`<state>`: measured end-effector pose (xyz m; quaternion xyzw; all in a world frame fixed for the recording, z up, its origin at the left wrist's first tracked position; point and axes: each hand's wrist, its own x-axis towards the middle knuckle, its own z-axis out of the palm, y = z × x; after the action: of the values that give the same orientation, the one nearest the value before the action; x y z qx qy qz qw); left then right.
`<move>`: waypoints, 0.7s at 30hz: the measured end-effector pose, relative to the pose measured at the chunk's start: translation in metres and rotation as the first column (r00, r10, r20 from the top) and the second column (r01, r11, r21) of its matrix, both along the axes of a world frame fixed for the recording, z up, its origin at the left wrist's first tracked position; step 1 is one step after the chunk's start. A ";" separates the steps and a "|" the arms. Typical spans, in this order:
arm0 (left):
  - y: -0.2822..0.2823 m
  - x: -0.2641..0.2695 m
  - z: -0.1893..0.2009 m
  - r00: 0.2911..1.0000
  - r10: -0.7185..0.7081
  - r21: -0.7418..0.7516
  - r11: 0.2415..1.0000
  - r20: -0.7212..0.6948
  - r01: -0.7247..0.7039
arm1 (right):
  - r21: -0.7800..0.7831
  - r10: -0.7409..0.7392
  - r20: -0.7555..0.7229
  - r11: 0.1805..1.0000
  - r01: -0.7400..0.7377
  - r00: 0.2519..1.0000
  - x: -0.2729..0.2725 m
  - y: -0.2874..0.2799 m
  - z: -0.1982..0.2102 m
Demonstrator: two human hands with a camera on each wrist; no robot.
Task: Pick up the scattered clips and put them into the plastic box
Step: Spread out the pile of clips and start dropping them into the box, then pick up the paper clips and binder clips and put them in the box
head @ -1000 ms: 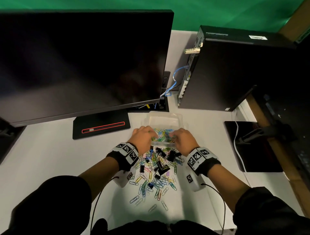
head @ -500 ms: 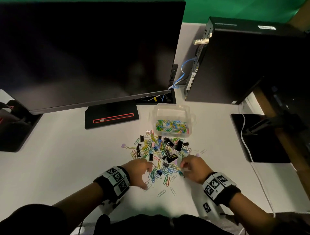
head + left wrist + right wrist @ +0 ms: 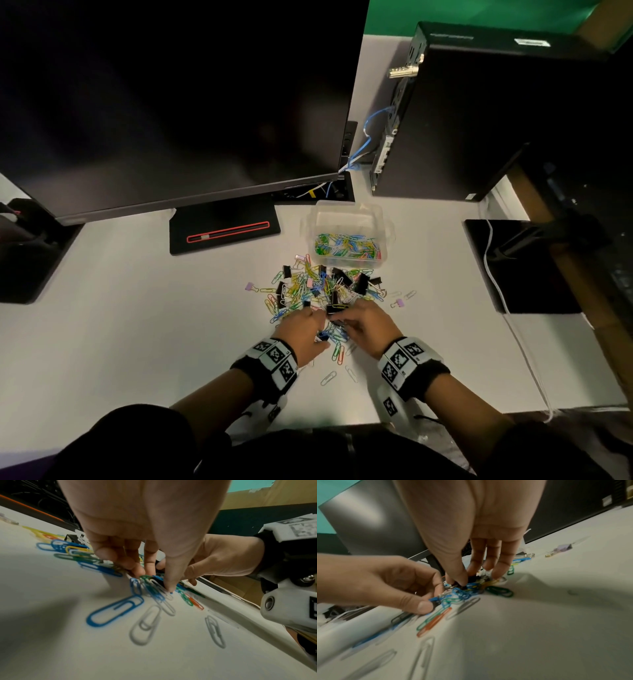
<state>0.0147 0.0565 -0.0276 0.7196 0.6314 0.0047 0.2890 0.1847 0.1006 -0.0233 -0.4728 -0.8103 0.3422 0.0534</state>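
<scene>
Head view: both hands are down on the near edge of the pile of coloured wire paper clips and black binder clips (image 3: 322, 291) on the white desk (image 3: 137, 325). The clear plastic box (image 3: 347, 236) sits just beyond the pile, uncovered, with a layer of coloured paper clips already in it. Most clips are not in yet.

Risks, as I judge them:
- Paper clips interlock. Lifting a bunch could drag chained ones, which drop off on the way to the box.
- Thin flat clips on a smooth desk are hard to get under; fingertips may just slide them outward and spread the mess.
- Bulky binder clips in a mixed pinch could push smaller clips out of the grip.
- Strays sit well apart from the pile: a lilac binder clip (image 3: 251, 287) on the left, another one (image 3: 397, 303) on the right, and loose silver paper clips (image 3: 329, 378) near the wrists. Easy to miss.
- A knock on the light box could shift or tip it.

Fingers:
- Left hand (image 3: 301, 329): fingers curled, thumb and fingertips (image 3: 169, 586) nearly closed, pinching a small cluster of blue, green and silver paper clips.
- Right hand (image 3: 364, 327): thumb and fingertips (image 3: 498, 573) drawn together over a tangle with a black binder clip and blue paper clips; it grips that tangle, though how many it actually has I cannot tell.
</scene>
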 end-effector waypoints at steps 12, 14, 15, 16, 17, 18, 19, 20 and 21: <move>-0.001 -0.008 0.004 0.991 0.030 0.145 0.988 0.132 -0.050 | 0.004 0.039 0.156 0.999 -0.040 0.987 0.002 0.007 -0.003; 0.000 -0.010 0.006 0.987 0.027 0.124 0.991 0.157 -0.046 | 0.010 0.045 0.134 0.999 -0.047 0.990 0.005 0.010 0.000; 0.001 -0.010 0.007 0.985 0.030 0.103 0.994 0.169 -0.047 | 0.008 0.043 0.106 0.999 -0.045 0.993 0.007 0.010 0.002; 0.001 -0.012 0.008 0.984 0.031 0.086 0.995 0.176 -0.046 | 0.004 0.032 0.070 0.999 -0.032 0.997 0.009 0.011 0.004; 0.002 -0.013 0.009 0.984 0.030 0.067 0.997 0.176 -0.043 | -0.006 0.006 0.036 1.000 -0.006 0.999 0.013 0.010 0.005; 0.003 -0.014 0.009 0.983 0.028 0.058 0.998 0.182 -0.039 | -0.021 -0.032 0.005 0.999 0.032 0.999 0.017 0.009 0.006; 0.004 -0.014 0.008 0.981 0.031 0.054 0.998 0.191 -0.042 | -0.036 -0.076 -0.016 0.996 0.076 0.997 0.022 0.008 0.007; 0.004 -0.015 0.008 0.977 0.040 0.059 0.997 0.207 -0.053 | -0.042 -0.122 -0.022 0.992 0.121 0.992 0.028 0.008 0.006; 0.005 -0.016 0.009 0.973 0.056 0.065 0.995 0.222 -0.073 | -0.039 -0.161 -0.014 0.986 0.161 0.987 0.035 0.008 0.006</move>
<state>-0.0011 0.0616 -0.0191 0.7038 0.6179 0.1166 0.3305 0.2198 0.1089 -0.0173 -0.5347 -0.7624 0.3558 0.0790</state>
